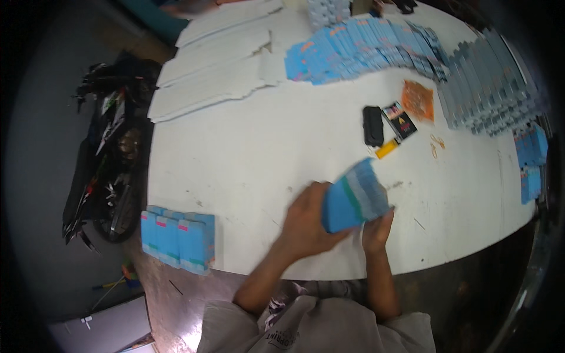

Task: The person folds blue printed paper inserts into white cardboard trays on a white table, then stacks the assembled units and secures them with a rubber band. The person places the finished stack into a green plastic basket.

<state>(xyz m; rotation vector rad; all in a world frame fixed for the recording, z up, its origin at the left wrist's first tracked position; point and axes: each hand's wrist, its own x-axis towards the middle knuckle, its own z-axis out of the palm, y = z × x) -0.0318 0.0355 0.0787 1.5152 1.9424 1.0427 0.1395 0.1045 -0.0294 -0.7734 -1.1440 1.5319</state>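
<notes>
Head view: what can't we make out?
All in the head view:
Left hand: fingertips, hidden behind the held blue stack.
Right hand: some fingers, hidden by that stack.
Pale grey stack: far end, cut off by the upper edge.
Orange packet: contents, too small.

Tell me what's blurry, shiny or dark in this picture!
In the head view, the left hand looks a bit blurry around the blue stack; in that same head view, bright glare shows on the floor at lower left, the motorbike sits in dim light, and the corners go black.
</notes>
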